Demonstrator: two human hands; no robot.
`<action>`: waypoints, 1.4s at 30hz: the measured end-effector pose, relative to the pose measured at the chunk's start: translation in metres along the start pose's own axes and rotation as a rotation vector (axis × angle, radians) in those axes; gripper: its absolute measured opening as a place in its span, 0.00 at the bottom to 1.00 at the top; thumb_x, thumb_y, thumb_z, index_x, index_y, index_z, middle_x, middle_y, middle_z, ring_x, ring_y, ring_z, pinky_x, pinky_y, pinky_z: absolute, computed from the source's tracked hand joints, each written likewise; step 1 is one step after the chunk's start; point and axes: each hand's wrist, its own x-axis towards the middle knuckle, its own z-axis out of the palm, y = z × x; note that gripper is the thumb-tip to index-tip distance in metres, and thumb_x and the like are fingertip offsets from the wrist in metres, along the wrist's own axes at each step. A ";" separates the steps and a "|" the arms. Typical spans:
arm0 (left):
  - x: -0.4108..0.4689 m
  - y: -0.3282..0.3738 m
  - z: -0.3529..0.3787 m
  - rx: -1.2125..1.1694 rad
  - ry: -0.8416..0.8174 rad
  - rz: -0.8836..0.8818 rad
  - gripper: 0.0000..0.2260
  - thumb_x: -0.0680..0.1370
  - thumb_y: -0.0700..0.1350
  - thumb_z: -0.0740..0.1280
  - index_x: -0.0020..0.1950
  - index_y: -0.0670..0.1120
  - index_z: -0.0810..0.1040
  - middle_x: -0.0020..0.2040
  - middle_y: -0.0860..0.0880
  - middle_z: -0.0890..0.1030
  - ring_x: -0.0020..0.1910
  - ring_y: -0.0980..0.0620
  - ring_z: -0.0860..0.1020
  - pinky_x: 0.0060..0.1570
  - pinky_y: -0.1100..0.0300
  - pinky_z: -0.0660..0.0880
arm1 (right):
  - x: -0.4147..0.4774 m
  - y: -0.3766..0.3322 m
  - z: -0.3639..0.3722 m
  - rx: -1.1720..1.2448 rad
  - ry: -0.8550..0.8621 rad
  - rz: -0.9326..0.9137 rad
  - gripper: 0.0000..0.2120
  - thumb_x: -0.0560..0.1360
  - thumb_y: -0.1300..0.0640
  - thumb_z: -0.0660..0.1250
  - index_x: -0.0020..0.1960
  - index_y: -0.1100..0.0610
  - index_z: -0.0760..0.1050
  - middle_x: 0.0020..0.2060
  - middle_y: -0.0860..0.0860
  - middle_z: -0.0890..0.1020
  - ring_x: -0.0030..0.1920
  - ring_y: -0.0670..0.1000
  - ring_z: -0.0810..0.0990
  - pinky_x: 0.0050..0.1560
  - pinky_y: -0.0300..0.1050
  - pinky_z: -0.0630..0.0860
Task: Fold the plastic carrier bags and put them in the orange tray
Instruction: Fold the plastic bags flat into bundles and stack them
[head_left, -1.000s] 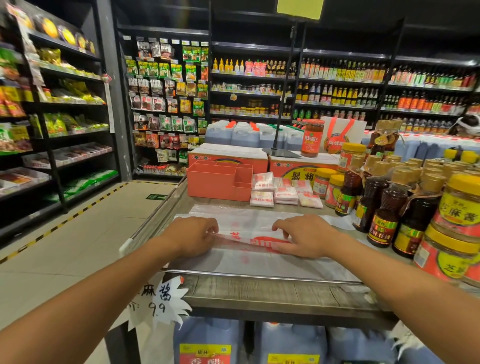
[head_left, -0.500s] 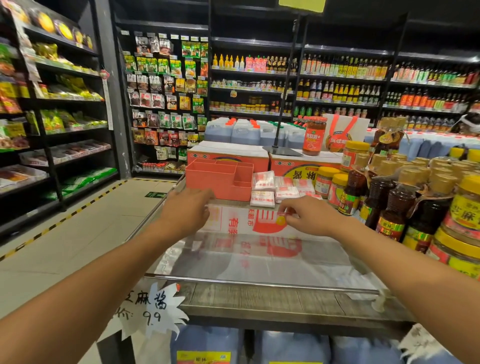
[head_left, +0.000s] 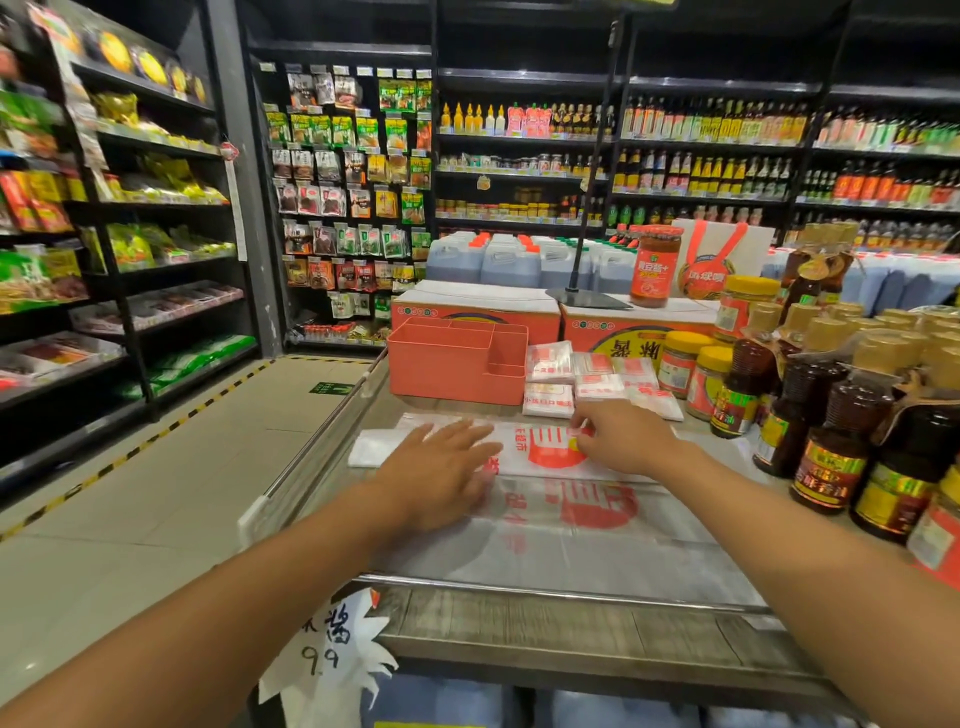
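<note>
Head view: a translucent white plastic carrier bag (head_left: 571, 535) with red print lies flat across the middle of the steel-edged counter (head_left: 571, 631), its far strip at 12 o'clock doubled back over the rest. The left hand (head_left: 441, 470) lies on the bag toward 10 o'clock, fingers straight and spread, pressing it down. The right hand (head_left: 621, 441), toward 1 o'clock, has its fingers curled and seems to pinch the doubled edge beside the red logo. The rectangular orange plastic tray (head_left: 447, 366) with inner dividers stands at 11 o'clock beyond the bag, apart from it, and no bags show in it. A cluster of small folded white bags (head_left: 548, 402) lies just beside the tray's right wall. Dark glass sauce bottles (head_left: 831, 447) crowd the counter at 3 o'clock, near the right forearm.

The film looks thin and slick, so if the flat palm lifts before the crease is set, the fold may spring open or slide askew, leaving a bundle too loose for a tray compartment. A wide sweep of the right arm could topple the bottles
</note>
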 end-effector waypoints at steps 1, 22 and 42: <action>0.000 0.001 0.002 -0.009 -0.056 0.000 0.25 0.86 0.59 0.48 0.83 0.56 0.57 0.84 0.54 0.52 0.83 0.51 0.49 0.80 0.42 0.48 | 0.001 0.000 0.003 0.000 0.004 0.003 0.12 0.77 0.48 0.65 0.60 0.44 0.78 0.56 0.45 0.82 0.53 0.50 0.80 0.46 0.48 0.77; 0.003 0.005 0.010 -0.079 -0.368 -0.044 0.28 0.84 0.66 0.40 0.82 0.61 0.38 0.83 0.58 0.39 0.82 0.52 0.39 0.79 0.40 0.37 | -0.066 -0.059 0.019 0.007 -0.232 -0.418 0.31 0.84 0.36 0.51 0.81 0.51 0.57 0.79 0.48 0.64 0.78 0.51 0.61 0.77 0.51 0.59; -0.026 -0.014 -0.005 -0.091 -0.474 -0.222 0.40 0.67 0.79 0.35 0.79 0.71 0.38 0.82 0.60 0.37 0.82 0.48 0.38 0.74 0.29 0.36 | -0.067 -0.032 0.015 -0.050 -0.444 -0.150 0.34 0.77 0.24 0.42 0.80 0.32 0.41 0.81 0.37 0.43 0.82 0.50 0.40 0.74 0.76 0.45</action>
